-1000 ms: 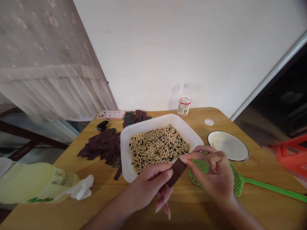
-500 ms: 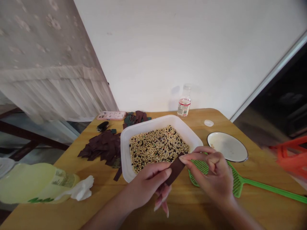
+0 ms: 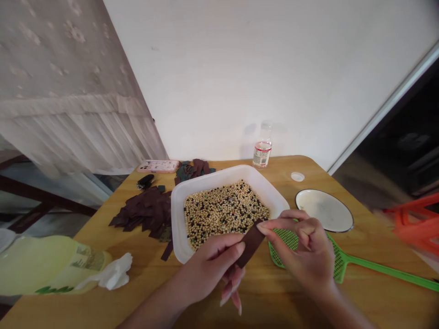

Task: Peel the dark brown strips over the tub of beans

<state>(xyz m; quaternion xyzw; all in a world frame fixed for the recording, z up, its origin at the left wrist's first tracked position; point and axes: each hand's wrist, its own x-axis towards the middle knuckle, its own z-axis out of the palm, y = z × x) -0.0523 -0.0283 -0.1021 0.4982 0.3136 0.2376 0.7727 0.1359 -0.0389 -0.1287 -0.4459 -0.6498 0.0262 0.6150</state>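
A dark brown strip, flat and short, is held between my two hands over the near edge of the tub. My left hand pinches its left side between thumb and fingers. At the strip's upper right corner, the thumb and index finger of my right hand close on it. Just beyond lies a white plastic tub holding many small beige and dark beads. To its left is a heap of similar brown strips. Under my right hand is a green fly swatter.
A clear bottle stands by the wall, near a white cap and an oval white dish. At left are a pink phone, black keys, crumpled tissue and a large yellowish bottle. More scraps lie behind the tub.
Both hands keep their grip on the brown strip, almost unmoved. The view has shifted very slightly, and the things on the table keep their places.
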